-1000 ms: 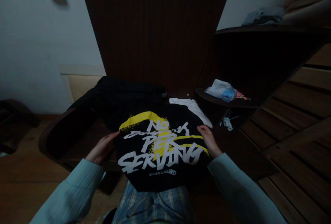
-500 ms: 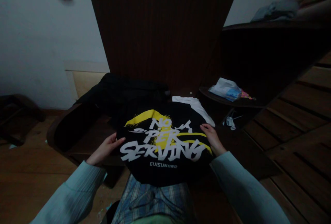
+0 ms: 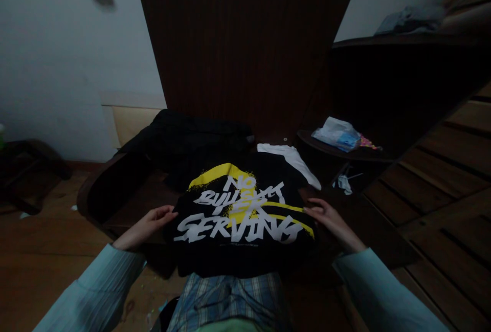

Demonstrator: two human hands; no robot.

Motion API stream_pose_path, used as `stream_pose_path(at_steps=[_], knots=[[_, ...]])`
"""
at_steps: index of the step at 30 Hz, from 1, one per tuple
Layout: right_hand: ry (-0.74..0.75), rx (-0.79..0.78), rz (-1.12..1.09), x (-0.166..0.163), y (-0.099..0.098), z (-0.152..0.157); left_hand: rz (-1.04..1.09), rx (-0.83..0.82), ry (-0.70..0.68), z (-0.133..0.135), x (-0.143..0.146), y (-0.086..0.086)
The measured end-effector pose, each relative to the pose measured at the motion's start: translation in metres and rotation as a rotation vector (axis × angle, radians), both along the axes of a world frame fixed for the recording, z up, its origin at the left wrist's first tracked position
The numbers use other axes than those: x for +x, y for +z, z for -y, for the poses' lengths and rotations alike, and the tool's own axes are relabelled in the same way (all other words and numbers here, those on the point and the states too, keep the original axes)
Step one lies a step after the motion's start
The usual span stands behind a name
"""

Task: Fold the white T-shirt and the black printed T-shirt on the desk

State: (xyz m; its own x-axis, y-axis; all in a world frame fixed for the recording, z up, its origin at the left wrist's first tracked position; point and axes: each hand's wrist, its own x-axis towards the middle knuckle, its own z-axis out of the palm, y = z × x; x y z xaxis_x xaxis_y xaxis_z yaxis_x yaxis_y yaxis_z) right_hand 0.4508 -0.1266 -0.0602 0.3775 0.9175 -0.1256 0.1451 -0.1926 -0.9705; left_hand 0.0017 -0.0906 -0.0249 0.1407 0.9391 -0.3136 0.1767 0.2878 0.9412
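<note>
A black T-shirt point(image 3: 245, 258) with white lettering and yellow paint-like strokes is spread in front of me, just above the plaid cloth on my lap point(image 3: 230, 296). My left hand point(image 3: 153, 222) pinches its left edge between thumb and fingers. At the opposite edge, my right hand point(image 3: 330, 218) is closed on the fabric, level with the yellow stripes. Behind the shirt's upper right corner lies a white folded cloth point(image 3: 295, 160). A dark heap of cloth point(image 3: 184, 132) rests behind it on the left.
A dark wooden seat point(image 3: 130, 199) with a curved arm stands beneath the clothes. On the right, a plastic packet point(image 3: 337, 133) lies on a low rounded shelf point(image 3: 356, 154). Wooden slats point(image 3: 441, 183) slope along the right side. A dark panel point(image 3: 245, 56) rises behind.
Both hands have moved apart, the right one slightly down and outward. The shirt is pulled flatter, so the middle line of lettering shows, while the small bottom line has folded nearly out of sight.
</note>
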Motion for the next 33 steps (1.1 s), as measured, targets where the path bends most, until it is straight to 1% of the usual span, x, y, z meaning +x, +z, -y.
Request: stream_pose_path(at_steps=[3, 5, 8, 11, 14, 17, 20, 22, 26, 29, 33], knots=[[0.114, -0.004, 0.144, 0.006, -0.006, 0.014, -0.045, 0.034, -0.014, 0.005, -0.003, -0.007], [0.147, 0.003, 0.184, 0.007, -0.007, 0.02, -0.067, 0.062, 0.014, 0.005, -0.005, -0.012], [0.121, 0.046, 0.121, 0.007, -0.002, 0.024, -0.103, 0.106, 0.089, 0.0, -0.009, -0.018], [0.065, 0.07, 0.023, 0.009, 0.009, 0.028, -0.152, 0.127, 0.118, -0.003, -0.014, -0.021], [0.046, 0.041, -0.014, 0.016, 0.019, 0.032, -0.169, 0.141, 0.122, -0.004, -0.015, -0.02], [0.053, 0.011, -0.029, 0.021, 0.021, 0.035, -0.13, 0.12, 0.113, -0.002, -0.01, -0.017], [0.113, -0.041, -0.028, 0.02, 0.014, 0.034, -0.053, 0.052, 0.104, 0.001, -0.004, -0.013], [0.129, -0.041, 0.003, 0.018, 0.007, 0.033, -0.014, 0.012, 0.099, 0.003, -0.002, -0.012], [0.061, 0.01, 0.076, 0.014, -0.002, 0.031, 0.001, 0.024, 0.097, 0.004, -0.006, -0.014], [0.057, 0.004, 0.063, 0.015, 0.003, 0.033, 0.026, 0.058, 0.145, 0.005, -0.01, -0.013], [0.087, -0.033, -0.02, 0.02, 0.019, 0.035, 0.145, 0.053, 0.279, 0.004, -0.012, -0.006]])
